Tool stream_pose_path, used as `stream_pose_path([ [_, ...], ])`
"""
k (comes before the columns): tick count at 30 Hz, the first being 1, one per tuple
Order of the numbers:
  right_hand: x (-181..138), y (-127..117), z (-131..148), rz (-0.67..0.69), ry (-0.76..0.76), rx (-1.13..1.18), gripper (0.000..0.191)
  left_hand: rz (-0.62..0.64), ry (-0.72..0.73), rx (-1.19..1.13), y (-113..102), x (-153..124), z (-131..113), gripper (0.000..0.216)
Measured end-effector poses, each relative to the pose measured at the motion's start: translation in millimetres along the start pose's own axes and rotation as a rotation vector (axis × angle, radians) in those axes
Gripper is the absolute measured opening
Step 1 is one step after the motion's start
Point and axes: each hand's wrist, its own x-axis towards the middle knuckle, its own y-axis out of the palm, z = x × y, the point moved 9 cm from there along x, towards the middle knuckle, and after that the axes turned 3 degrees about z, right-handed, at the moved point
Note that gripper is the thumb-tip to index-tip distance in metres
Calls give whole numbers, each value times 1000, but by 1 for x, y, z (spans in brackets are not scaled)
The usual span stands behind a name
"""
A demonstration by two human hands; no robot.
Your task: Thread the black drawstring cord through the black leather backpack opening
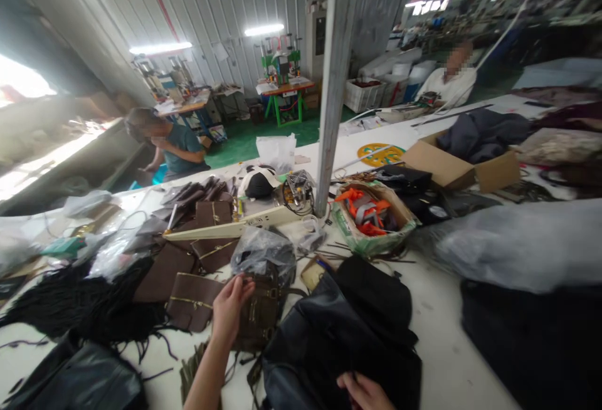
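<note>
Glossy black leather bag point(338, 335) (brown leather pieces point(192, 300) matt), white smooth table point(446, 347).

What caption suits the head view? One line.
Left hand on a brown bag, right hand on a black bag.

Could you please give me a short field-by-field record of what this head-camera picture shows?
Setting: workshop, long white table crowded with bag parts
Left hand: resting on a brown bag piece, fingers open
Right hand: on the black bag at the near edge; grip unclear
Nearby: brown leather panels, black fringe, basket of orange straps, cardboard box
Others: two people seated further back
</note>
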Motion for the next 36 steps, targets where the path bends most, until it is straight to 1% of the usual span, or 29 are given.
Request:
stream_pose_path([
  [1, -7, 9, 5, 54, -1, 0, 76, 8, -50, -82, 3, -35, 9, 45],
  [2, -16, 21, 12, 129, -18, 8, 75, 22, -93, -132, 7, -70, 18, 47],
  [4, -31, 43, 22, 256, -20, 50, 71, 60, -209, -178, 17, -135, 41, 57],
  [6, -42, 58, 25, 333, 5, 98, 70, 88, -321, -174, 30, -189, 66, 69],
  [8, -50, 70, 25, 398, 29, 141, 71, 109, -372, -141, 46, -228, 85, 73],
  [10, -57, 76, 25, 467, 41, 179, 69, 161, -350, -113, 68, -249, 92, 69],
  [12, -66, 80, 26, 556, 55, 212, 66, 246, -279, -82, 94, -255, 84, 61],
  [14, -79, 84, 30, 671, 73, 245, 61, 351, -221, -30, 121, -255, 67, 54],
  [16, -94, 89, 34, 794, 86, 266, 56, 483, -203, 10, 148, -255, 51, 50],
  [18, -108, 92, 35, 881, 87, 255, 54, 643, -234, 21, 174, -261, 41, 49],
  [19, -112, 94, 34, 908, 87, 236, 54, 721, -266, 22, 185, -267, 41, 49],
  [21, -118, 96, 27, 937, 91, 189, 59, 852, -354, 13, 202, -280, 47, 50],
  [23, -119, 96, 17, 931, 102, 144, 65, 909, -437, -24, 211, -290, 60, 49],
  [24, -117, 95, 13, 910, 96, 129, 67, 902, -459, -53, 212, -292, 66, 48],
  [26, -111, 88, 9, 829, 62, 126, 70, 847, -466, -108, 210, -289, 75, 46],
  [29, -106, 78, 8, 731, 11, 148, 73, 762, -469, -106, 202, -281, 79, 43],
  [31, -109, 77, 8, 724, -5, 151, 73, 710, -439, -37, 192, -274, 71, 42],
  [33, -113, 74, 12, 707, -34, 152, 71, 636, -384, -27, 176, -268, 56, 40],
  [36, -117, 69, 21, 654, -83, 149, 68, 530, -338, -189, 144, -269, 33, 37],
])
